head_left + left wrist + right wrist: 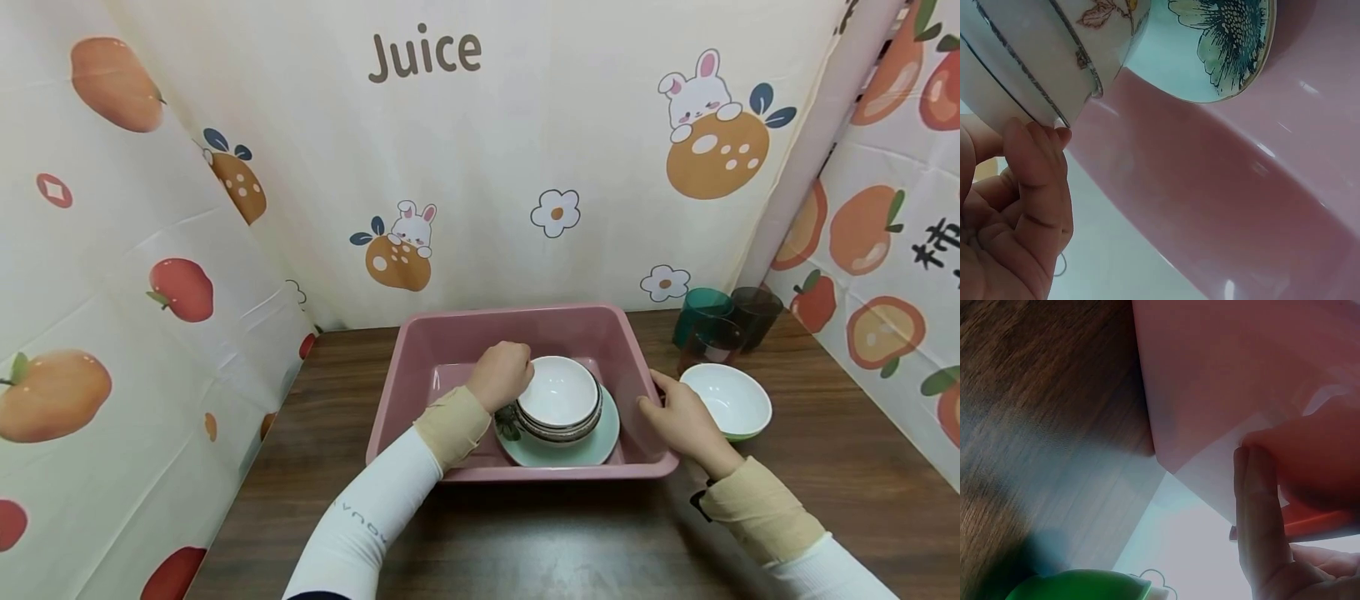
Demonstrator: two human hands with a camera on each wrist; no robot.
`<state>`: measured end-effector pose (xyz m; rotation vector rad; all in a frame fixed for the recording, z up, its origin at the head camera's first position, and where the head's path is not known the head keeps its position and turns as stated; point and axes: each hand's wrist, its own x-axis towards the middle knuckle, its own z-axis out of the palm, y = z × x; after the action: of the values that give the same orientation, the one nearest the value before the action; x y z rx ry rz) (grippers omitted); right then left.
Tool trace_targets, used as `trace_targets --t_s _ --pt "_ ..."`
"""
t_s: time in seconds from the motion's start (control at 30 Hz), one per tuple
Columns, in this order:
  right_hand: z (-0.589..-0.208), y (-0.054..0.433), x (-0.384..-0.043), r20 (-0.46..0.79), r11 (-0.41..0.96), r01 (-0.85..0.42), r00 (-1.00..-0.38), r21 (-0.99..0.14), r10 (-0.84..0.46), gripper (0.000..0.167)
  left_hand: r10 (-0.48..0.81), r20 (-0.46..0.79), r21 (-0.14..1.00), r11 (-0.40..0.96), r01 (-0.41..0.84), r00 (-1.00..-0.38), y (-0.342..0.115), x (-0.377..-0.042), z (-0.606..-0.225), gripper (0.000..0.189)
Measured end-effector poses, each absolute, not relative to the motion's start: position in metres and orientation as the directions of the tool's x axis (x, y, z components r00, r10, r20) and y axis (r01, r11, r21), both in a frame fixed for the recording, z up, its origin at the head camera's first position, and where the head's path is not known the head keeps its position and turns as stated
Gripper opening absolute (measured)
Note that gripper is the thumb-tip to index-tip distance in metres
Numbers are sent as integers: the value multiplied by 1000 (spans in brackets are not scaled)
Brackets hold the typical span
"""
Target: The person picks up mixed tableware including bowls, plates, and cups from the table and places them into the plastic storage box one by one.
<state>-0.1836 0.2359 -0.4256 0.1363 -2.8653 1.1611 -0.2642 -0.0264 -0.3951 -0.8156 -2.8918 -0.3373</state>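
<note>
A pink plastic tub (510,317) sits on the wooden table. Inside it a pale green plate (610,425) with a dark flower print bears a stack of bowls, the top one a white bowl (558,392). My left hand (501,377) pinches the left rim of the stack's top bowl. From the left wrist the fingertips (1035,134) show against the rim, above leaf-patterned bowls (1107,25). My right hand (684,422) grips the tub's right rim, thumb on the inside and fingers (1257,512) on the outside.
Right of the tub, close by my right hand, stands a white bowl (727,402) with a green outside. Behind it are a teal cup (701,310), a dark cup (759,312) and a reddish-brown cup (712,340). Fruit-printed curtains (480,167) hang along the table's back and sides.
</note>
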Motion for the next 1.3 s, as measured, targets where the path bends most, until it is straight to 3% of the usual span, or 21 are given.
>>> trace_targets --t_s 0.3,0.67,0.87,1.3 --pt "-430 235 -179 62 713 -91 -996 -695 -66 53 421 98 348 834 428 -902 -33 -258 -391 32" --pt "-430 234 -176 60 712 -86 -996 -697 -61 53 309 210 503 780 373 -928 -75 -233 -343 19" --pt "-429 235 -178 69 716 -88 -996 -692 -57 53 271 249 528 766 365 -930 -110 -228 -325 20" --pt "-424 235 -184 63 703 -83 -997 -707 -54 53 126 107 591 790 165 -986 -210 -218 -332 47"
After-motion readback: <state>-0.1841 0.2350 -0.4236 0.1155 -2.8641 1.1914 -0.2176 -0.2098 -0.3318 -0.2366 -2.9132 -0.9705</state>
